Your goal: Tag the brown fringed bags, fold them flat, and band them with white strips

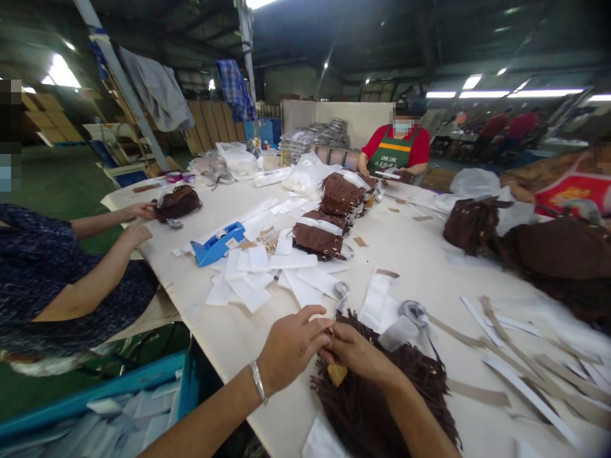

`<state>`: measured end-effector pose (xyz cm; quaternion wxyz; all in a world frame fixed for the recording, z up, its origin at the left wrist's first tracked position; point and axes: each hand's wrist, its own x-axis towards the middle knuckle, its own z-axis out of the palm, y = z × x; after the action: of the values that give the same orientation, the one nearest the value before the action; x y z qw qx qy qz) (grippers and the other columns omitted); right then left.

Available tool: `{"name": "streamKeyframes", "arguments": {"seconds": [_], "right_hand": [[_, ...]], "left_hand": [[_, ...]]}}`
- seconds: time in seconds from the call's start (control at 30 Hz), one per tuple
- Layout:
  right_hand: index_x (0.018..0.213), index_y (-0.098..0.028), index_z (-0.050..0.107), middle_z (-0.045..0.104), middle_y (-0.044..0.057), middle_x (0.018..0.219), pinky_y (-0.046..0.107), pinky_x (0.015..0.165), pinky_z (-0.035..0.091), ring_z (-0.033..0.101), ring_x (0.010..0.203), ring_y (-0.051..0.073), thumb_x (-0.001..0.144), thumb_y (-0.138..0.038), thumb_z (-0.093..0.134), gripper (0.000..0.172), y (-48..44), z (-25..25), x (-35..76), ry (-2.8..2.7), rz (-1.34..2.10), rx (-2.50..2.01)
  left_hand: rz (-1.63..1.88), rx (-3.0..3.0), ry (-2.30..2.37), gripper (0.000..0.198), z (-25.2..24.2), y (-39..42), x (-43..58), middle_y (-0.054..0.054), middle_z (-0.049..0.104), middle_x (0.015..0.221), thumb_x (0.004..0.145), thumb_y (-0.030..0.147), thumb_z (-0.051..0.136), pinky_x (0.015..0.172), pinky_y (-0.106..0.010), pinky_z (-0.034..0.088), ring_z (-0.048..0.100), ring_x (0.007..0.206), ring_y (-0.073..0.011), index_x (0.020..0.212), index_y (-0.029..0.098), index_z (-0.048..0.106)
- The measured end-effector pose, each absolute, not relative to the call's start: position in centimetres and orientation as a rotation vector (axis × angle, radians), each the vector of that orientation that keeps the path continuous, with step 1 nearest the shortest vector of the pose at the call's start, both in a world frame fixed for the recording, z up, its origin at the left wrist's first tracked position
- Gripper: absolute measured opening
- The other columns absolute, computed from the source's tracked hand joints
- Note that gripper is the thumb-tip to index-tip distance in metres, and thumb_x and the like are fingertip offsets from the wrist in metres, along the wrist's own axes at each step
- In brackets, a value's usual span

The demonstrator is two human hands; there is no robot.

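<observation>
A brown fringed bag (382,394) lies on the white table (420,261) right in front of me. My left hand (289,346), with a silver bracelet at the wrist, is curled in a pinch at the bag's top edge. My right hand (356,353) meets it there, fingers closed on the bag's top. A small tan tag (337,373) hangs just below both hands. What the fingertips pinch is too small to make out.
White paper slips (267,273) and a blue tape dispenser (217,243) lie mid-table, beside stacked brown fringed bags (329,222). Tan strips (525,356) scatter at right. One person sits at left (62,273), another in a red shirt at the far end (398,149). A blue bin (95,407) stands lower left.
</observation>
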<state>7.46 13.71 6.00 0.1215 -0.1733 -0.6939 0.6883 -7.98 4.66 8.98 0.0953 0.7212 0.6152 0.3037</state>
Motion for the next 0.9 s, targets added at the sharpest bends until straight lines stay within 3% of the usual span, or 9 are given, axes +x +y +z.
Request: {"name": "streamKeyframes", "arguments": {"seconds": [0.13, 0.3, 0.43, 0.57, 0.67, 0.73, 0.83, 0.9], "right_hand": [[0.078, -0.019, 0.050, 0.048, -0.003, 0.065, 0.024, 0.056, 0.034, 0.041, 0.058, 0.010, 0.090, -0.056, 0.048, 0.040, 13.0, 7.0, 7.9, -2.117, 1.920, -0.530], [0.078, -0.019, 0.049, 0.047, -0.003, 0.065, 0.023, 0.056, 0.036, 0.042, 0.058, 0.010, 0.093, -0.039, 0.047, 0.026, 12.5, 7.9, 7.8, -2.176, 1.819, -0.518], [0.078, -0.019, 0.050, 0.051, -0.003, 0.064, 0.023, 0.056, 0.037, 0.045, 0.057, 0.010, 0.092, -0.028, 0.044, 0.017, 11.8, 8.8, 8.5, -2.261, 1.678, -0.611], [0.089, -0.020, 0.052, 0.057, -0.002, 0.072, 0.024, 0.058, 0.038, 0.050, 0.064, 0.013, 0.087, -0.029, 0.055, 0.009, 10.7, 9.8, 9.9, -2.204, 1.364, -0.878], [0.106, -0.022, 0.052, 0.062, 0.000, 0.086, 0.026, 0.063, 0.043, 0.054, 0.067, 0.014, 0.082, -0.029, 0.061, 0.027, 10.0, 10.0, 10.7, -2.127, 1.162, -1.028], [0.122, -0.024, 0.049, 0.061, 0.006, 0.112, 0.031, 0.069, 0.048, 0.057, 0.070, 0.015, 0.081, -0.028, 0.062, 0.043, 9.6, 9.7, 11.2, -2.149, 1.037, -1.034], [0.133, -0.030, 0.047, 0.031, 0.011, 0.151, 0.042, 0.087, 0.049, 0.060, 0.103, 0.027, 0.077, -0.025, 0.065, 0.058, 9.2, 8.9, 12.2, -2.235, 0.757, -1.033], [0.131, -0.030, 0.052, 0.021, 0.009, 0.157, 0.053, 0.102, 0.038, 0.040, 0.131, 0.037, 0.075, -0.025, 0.068, 0.059, 9.0, 8.7, 12.9, -2.235, 0.572, -1.065]], "left_hand": [[0.792, 2.375, 2.007, 0.022, 8.0, 3.6, -7.3, -0.006, 0.063, 0.118, 0.095, 0.029, 0.047, 0.073, -0.030, 0.050, 0.064, 0.083, -0.0176, 0.111, 0.024, 0.062], [0.770, 2.396, 1.965, 0.018, 8.1, 3.0, -6.7, -0.006, 0.065, 0.108, 0.095, 0.024, 0.043, 0.066, -0.027, 0.046, 0.061, 0.074, -0.0154, 0.097, 0.020, 0.061], [1.076, 2.000, 1.775, 0.012, 9.5, 3.3, -6.6, -0.002, 0.062, 0.097, 0.090, 0.020, 0.049, 0.067, -0.024, 0.043, 0.058, 0.072, -0.0121, 0.084, 0.020, 0.058], [1.291, 1.445, 1.514, 0.012, 10.2, 3.9, -6.9, 0.004, 0.052, 0.069, 0.088, 0.026, 0.052, 0.052, -0.022, 0.036, 0.046, 0.054, -0.0088, 0.078, 0.020, 0.057], [1.284, 1.328, 1.410, 0.013, 10.5, 4.2, -6.9, 0.006, 0.046, 0.062, 0.087, 0.028, 0.052, 0.049, -0.022, 0.033, 0.042, 0.050, -0.0086, 0.078, 0.019, 0.057], [1.280, 1.368, 1.396, 0.012, 10.9, 4.4, -6.6, 0.004, 0.051, 0.069, 0.085, 0.026, 0.053, 0.052, -0.022, 0.035, 0.045, 0.055, -0.0089, 0.076, 0.019, 0.058], [1.271, 1.478, 1.429, 0.011, 11.5, 4.6, -6.0, 0.001, 0.055, 0.076, 0.081, 0.021, 0.055, 0.059, -0.023, 0.037, 0.049, 0.064, -0.0110, 0.071, 0.019, 0.059], [1.253, 1.536, 1.462, 0.011, 11.9, 4.8, -5.7, 0.000, 0.056, 0.075, 0.080, 0.019, 0.056, 0.062, -0.024, 0.038, 0.050, 0.067, -0.0126, 0.070, 0.019, 0.061]]}}
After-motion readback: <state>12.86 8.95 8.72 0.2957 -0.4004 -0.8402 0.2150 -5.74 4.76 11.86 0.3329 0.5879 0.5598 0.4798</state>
